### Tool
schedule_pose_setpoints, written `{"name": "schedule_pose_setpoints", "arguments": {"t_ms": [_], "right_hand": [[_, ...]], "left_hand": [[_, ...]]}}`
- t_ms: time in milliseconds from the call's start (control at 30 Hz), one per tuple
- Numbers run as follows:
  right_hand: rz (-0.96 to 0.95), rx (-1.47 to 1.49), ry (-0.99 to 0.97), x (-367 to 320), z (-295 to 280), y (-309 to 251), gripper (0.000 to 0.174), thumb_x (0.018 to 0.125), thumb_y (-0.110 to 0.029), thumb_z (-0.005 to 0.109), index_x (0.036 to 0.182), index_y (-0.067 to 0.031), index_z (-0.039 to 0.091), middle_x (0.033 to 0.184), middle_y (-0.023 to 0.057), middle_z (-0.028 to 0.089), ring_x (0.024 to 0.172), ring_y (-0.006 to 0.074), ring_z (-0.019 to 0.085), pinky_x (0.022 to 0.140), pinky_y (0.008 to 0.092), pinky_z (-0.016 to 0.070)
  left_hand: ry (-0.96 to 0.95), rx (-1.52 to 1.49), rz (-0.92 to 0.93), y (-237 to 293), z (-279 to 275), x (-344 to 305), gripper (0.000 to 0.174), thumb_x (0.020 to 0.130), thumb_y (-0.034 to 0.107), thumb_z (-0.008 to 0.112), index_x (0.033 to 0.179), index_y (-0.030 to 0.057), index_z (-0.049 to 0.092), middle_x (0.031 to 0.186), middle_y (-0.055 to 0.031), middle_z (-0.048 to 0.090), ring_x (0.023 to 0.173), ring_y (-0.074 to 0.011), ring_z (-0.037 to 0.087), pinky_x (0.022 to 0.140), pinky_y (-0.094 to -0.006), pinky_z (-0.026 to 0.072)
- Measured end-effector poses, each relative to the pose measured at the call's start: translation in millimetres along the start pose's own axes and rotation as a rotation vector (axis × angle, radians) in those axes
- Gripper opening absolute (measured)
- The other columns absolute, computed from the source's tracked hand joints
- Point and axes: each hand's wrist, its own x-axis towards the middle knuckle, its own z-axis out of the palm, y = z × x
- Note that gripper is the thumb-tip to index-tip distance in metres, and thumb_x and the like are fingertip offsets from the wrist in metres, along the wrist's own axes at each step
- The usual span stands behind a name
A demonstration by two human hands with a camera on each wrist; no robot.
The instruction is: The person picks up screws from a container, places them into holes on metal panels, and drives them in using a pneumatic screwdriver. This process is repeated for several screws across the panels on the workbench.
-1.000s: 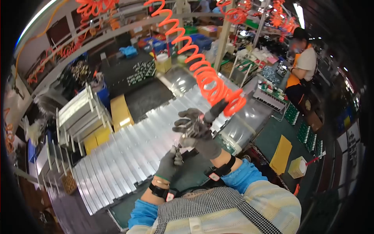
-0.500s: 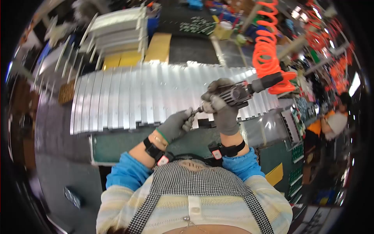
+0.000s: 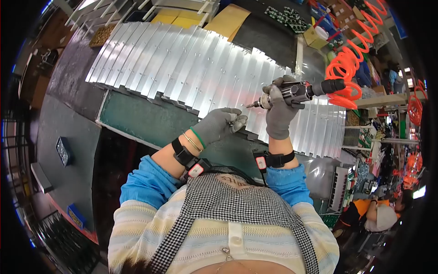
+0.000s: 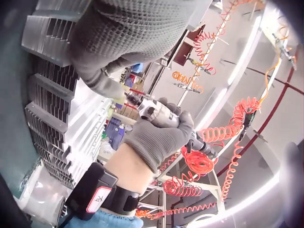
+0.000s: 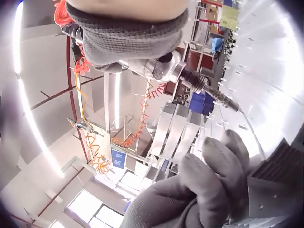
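Observation:
My gloved right hand (image 3: 279,119) grips a pneumatic screwdriver (image 3: 295,93), held over a long row of aluminium strips (image 3: 182,68). Its bit (image 5: 225,99) points left, close above the strips in the right wrist view. Small screws stand up from several strips. My gloved left hand (image 3: 218,126) is just left of the bit, over the near edge of the row, with its fingers curled. Small shiny pieces that look like screws (image 3: 233,119) show between its thumb and fingers. The palm is hidden.
An orange coiled air hose (image 3: 342,68) runs from the screwdriver up to the right. Green bench top (image 3: 137,114) shows along the near side. Racks with white posts (image 3: 182,7) stand at the far left. A yellow container (image 3: 315,39) stands beyond the row; another person (image 3: 376,214) works at right.
The head view has turned and tipped downward. My hands have come apart: the screwdriver bit was at the left fingertips and now sits off to their right.

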Motion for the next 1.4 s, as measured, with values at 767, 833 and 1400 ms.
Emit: {"name": "schedule_pose_setpoints", "arguments": {"t_ms": [767,833,1400], "right_hand": [[-0.048,0.05,-0.057,2.7,22.1,-46.2,0.035,0.081,0.004,0.054,0.115,-0.0021,0.048,0.094,0.0093,0.057,0.073,0.0185,0.061,0.056,0.0333,0.0516],[-0.099,0.028,-0.039,6.6,14.9,-53.2,0.034,0.083,0.0,0.053,0.116,-0.0018,0.047,0.094,0.0094,0.057,0.072,0.0188,0.061,0.069,0.0381,0.0537],[-0.082,0.088,0.137,2.8,-7.1,-44.9,0.038,0.078,0.0,0.058,0.114,-0.0028,0.045,0.093,0.0103,0.057,0.07,0.0195,0.06,0.058,0.0347,0.053]], "left_hand": [[-0.069,-0.034,0.05,3.0,6.0,10.3,0.021,0.095,0.021,0.052,0.103,0.0016,0.054,0.083,-0.001,0.056,0.066,-0.0039,0.05,0.054,-0.0137,0.0459],[-0.061,-0.007,0.017,3.9,17.3,11.2,0.021,0.096,0.024,0.051,0.099,0.0033,0.054,0.08,0.0,0.054,0.064,-0.0029,0.047,0.05,-0.0131,0.0445],[-0.11,-0.037,-0.026,-10.7,21.1,28.4,0.028,0.095,0.03,0.052,0.1,0.0026,0.053,0.079,-0.0014,0.053,0.062,-0.0051,0.048,0.048,-0.0143,0.0432]]}}
